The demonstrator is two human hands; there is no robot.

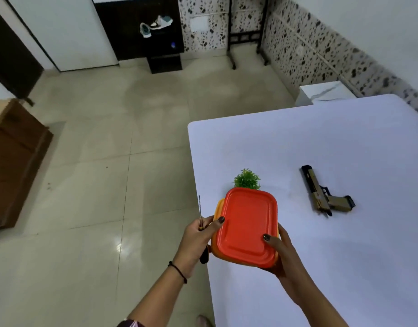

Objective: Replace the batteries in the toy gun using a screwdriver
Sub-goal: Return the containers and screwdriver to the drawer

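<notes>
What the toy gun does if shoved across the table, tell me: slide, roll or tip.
The toy gun lies flat on its side on the table, so it would probably slide, not roll or tip. Its handle juts sideways, so a push at the barrel would likely spin it. It looks rigid, probably light.

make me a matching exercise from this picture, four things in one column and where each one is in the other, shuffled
1 toy gun
2 screwdriver
3 red-lidded box
4 green plant

a gripped by the left hand only
b lying untouched on the table
c held between left hand and right hand
d beyond the box, partly hidden

Pairs: 1-b, 2-a, 3-c, 4-d
</notes>
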